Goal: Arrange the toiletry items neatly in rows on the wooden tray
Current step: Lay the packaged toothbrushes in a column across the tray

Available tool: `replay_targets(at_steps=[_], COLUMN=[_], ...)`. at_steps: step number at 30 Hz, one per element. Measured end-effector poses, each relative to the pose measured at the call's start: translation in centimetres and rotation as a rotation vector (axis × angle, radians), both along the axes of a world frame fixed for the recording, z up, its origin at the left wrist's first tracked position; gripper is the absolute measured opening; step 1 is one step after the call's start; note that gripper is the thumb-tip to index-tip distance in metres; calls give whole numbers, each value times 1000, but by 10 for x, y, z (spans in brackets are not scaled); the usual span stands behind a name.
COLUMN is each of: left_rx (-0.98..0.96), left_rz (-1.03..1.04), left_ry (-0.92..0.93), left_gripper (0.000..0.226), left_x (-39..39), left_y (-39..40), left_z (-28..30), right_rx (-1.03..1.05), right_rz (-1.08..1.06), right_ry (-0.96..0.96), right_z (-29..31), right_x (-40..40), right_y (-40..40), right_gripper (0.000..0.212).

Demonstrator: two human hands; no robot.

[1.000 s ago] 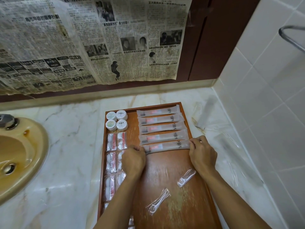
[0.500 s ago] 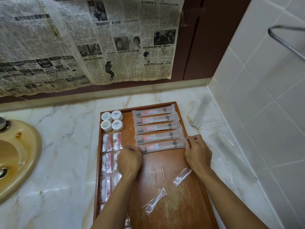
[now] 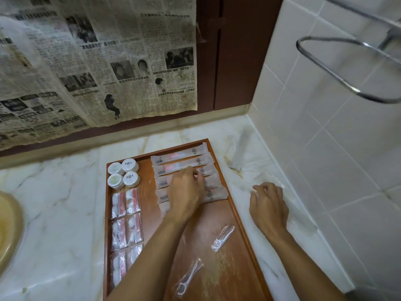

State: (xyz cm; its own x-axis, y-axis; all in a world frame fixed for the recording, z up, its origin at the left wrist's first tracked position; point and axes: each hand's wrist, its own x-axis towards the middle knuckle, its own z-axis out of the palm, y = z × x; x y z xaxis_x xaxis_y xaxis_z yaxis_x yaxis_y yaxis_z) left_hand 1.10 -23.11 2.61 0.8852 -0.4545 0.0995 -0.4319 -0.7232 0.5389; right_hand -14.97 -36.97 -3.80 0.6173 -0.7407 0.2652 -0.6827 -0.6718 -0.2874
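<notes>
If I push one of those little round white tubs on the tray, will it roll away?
Probably not. The round tubs sit flat on their bases on the wooden tray, so a push would likely slide one rather than roll it. They look small and squat, so probably light and hard to tip. On its edge, one might roll.

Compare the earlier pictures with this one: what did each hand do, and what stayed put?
The left hand let go of the nearest toothbrush packet's end and moved up over the row of toothbrush packets. The right hand left the packet for the marble counter. Floss picks, round tins and wooden tray stayed.
</notes>
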Motion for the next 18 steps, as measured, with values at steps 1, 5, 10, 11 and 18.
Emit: replay_targets(at_steps=[1, 5, 10, 11, 18], left_rx=[31, 233, 382, 387, 457], left_rz=[-58, -295, -392, -389, -254], left_ry=[4, 48, 104, 113, 229], left_gripper=[25, 31, 31, 33, 36], left_x=[1, 4, 3, 3, 5], left_y=[-20, -84, -131, -138, -160], left_z=[-1, -6, -14, -17, -27], right_rx=[2, 16, 18, 19, -14], right_rz=[-19, -8, 32, 33, 45], right_ry=[30, 155, 237, 236, 222], right_z=[-2, -7, -12, -12, -12], right_x=[-7, -25, -29, -29, -31], right_y=[-6, -17, -18, -18, -18], right_gripper=[15, 27, 33, 33, 37])
